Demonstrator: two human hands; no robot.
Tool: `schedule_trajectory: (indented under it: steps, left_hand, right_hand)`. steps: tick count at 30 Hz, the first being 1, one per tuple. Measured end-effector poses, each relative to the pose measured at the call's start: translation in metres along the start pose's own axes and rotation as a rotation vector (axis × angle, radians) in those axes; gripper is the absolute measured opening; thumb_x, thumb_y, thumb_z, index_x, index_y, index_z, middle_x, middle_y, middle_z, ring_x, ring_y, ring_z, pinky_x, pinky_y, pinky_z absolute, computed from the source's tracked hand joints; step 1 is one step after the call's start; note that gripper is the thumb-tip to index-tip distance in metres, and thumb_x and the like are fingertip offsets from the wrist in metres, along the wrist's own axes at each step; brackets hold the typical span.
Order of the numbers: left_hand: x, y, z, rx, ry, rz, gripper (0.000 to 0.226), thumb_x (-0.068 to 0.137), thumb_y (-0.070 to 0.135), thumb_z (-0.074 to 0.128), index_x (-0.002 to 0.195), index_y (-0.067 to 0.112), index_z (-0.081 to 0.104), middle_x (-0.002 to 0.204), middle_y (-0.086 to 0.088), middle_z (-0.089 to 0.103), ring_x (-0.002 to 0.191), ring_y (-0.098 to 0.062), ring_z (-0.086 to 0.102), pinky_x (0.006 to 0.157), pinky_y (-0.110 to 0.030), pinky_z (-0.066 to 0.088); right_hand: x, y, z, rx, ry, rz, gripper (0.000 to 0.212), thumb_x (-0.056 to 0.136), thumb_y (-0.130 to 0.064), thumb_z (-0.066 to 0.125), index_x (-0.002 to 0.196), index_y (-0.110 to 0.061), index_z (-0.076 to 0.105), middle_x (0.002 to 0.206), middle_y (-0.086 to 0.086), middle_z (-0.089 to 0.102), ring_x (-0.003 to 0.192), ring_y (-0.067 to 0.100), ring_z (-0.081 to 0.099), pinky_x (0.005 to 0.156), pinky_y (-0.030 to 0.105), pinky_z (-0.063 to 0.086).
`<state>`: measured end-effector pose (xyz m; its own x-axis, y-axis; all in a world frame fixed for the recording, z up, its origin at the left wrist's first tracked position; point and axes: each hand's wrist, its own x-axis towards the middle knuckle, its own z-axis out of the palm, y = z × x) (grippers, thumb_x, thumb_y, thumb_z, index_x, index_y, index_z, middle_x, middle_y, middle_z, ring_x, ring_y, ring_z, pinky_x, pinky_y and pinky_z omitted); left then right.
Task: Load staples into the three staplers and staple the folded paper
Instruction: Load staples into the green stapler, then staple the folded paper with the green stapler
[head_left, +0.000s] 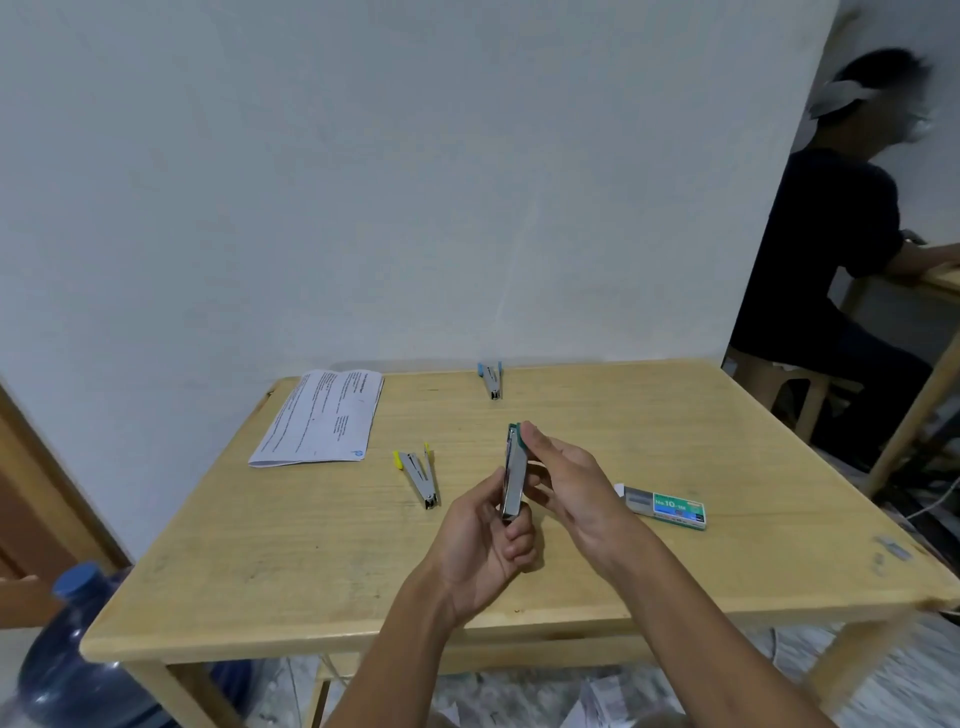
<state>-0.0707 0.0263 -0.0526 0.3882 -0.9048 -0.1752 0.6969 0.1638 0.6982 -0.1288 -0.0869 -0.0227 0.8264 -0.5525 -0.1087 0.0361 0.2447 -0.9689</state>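
Green stapler (513, 470) sits mid-frame, clamped between left hand (488, 540) and right hand (574, 491) fingers, with yellow stapler (418, 475) left, staple box (667, 506) right, blue stapler (491, 379) and folded paper (319, 415) beyond

plain home room, wooden table (571, 587), water jug (67, 649)

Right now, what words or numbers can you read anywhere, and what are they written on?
"No.10-1M": on the green label of the staple box.
Smaller print on that box: too small to read.
Printed lines on the folded paper: too small and blurred to read.
Blue logo at the paper's near corner: unreadable.
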Motion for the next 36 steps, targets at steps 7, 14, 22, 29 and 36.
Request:
schedule_trajectory:
  steps: [7,14,22,29,36]
  left_hand:
    - [-0.009,0.004,0.005,0.086,0.044,-0.020,0.035,0.099,0.039,0.042,0.106,0.009,0.059,0.061,-0.008,0.041,0.048,-0.017,0.032,0.050,-0.028,0.031]
    - [-0.031,0.063,-0.022,0.541,0.327,0.150,0.040,0.101,0.042,0.046,0.112,0.008,0.062,0.072,-0.007,0.056,0.051,-0.020,0.048,0.052,-0.029,0.036]
    - [-0.014,0.147,-0.109,1.069,1.199,0.384,0.037,0.095,0.043,0.051,0.117,0.014,0.057,0.125,-0.011,0.053,0.109,-0.024,0.052,0.084,-0.035,0.043]
    - [0.022,0.186,-0.163,1.504,1.300,-0.019,0.079,0.091,0.057,0.051,0.147,0.005,0.026,0.151,-0.020,0.029,0.140,-0.038,0.024,0.110,-0.048,0.024]
    - [0.038,0.220,-0.195,1.288,1.255,-0.212,0.105,0.063,0.059,0.082,0.140,0.006,0.034,0.140,-0.013,0.039,0.133,-0.031,0.035,0.105,-0.040,0.033]
  right_hand:
    - [-0.006,-0.003,0.008,-0.022,0.080,-0.021,0.044,0.084,-0.050,0.068,0.104,-0.012,0.071,0.078,0.001,0.068,0.074,0.016,0.065,0.082,0.032,0.057]
    - [-0.002,-0.020,0.023,-0.185,0.108,-0.119,0.045,0.084,-0.060,0.062,0.094,-0.018,0.073,0.084,0.006,0.076,0.068,0.017,0.068,0.070,0.033,0.054]
    - [0.024,-0.044,0.053,-0.351,-0.009,0.003,0.051,0.091,-0.055,0.057,0.098,-0.007,0.070,0.075,0.003,0.072,0.048,0.012,0.057,0.047,0.022,0.046]
    - [0.054,-0.058,0.070,-0.502,-0.041,0.016,0.053,0.092,-0.059,0.053,0.094,-0.010,0.073,0.054,-0.007,0.067,0.042,0.011,0.053,0.043,0.020,0.040]
    - [0.064,-0.053,0.064,-0.434,-0.059,0.000,0.053,0.088,-0.060,0.057,0.093,-0.009,0.073,0.078,0.009,0.074,0.058,0.020,0.055,0.061,0.035,0.043]
